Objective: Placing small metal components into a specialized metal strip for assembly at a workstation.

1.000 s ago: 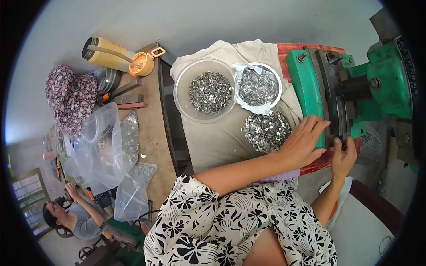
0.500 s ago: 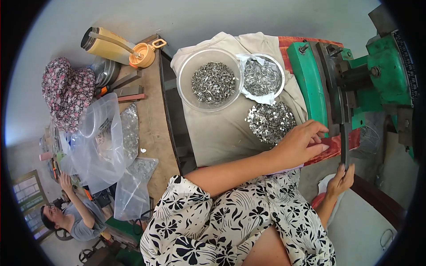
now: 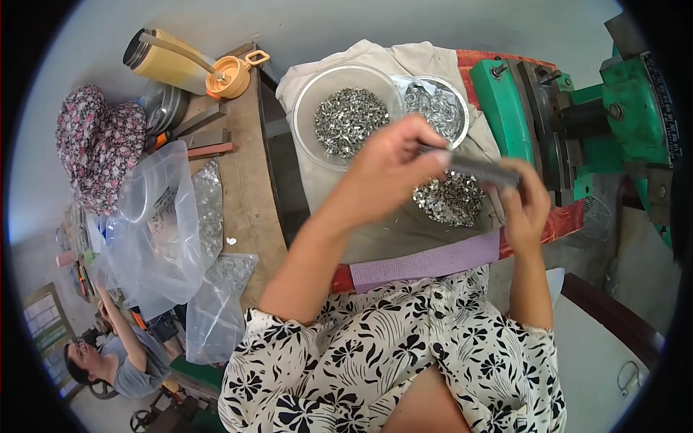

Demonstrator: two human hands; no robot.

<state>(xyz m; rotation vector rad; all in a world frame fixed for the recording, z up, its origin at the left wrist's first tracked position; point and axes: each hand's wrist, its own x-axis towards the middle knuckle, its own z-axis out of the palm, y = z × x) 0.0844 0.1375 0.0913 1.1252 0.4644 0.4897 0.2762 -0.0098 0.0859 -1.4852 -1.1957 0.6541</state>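
Observation:
A dark, flat metal bar (image 3: 476,169) is held slantwise over the work surface, between my two hands. My right hand (image 3: 528,206) is closed around its right end. My left hand (image 3: 393,166) is closed at the left end, thumb and fingers pressed together there; blur hides whether a small piece is pinched too. Below the bar lies a loose heap of small shiny metal pieces (image 3: 449,200), partly covered by it. Behind my left hand stands a clear round tub (image 3: 297,119) of small bent metal parts. A smaller bowl (image 3: 465,119) of shiny wire-like parts is beside it.
A green press (image 3: 635,108) with its green base (image 3: 502,108) stands at the right. A beige cloth (image 3: 317,209) and a purple mat (image 3: 426,261) cover the bench. On the left table are a yellow bottle (image 3: 170,61) and plastic bags (image 3: 162,238). A co-worker (image 3: 133,361) sits at far left.
My right hand has brought the bar up and left, away from the press, over the heap. My left hand has moved left and up from beside the press and closed at the bar's end.

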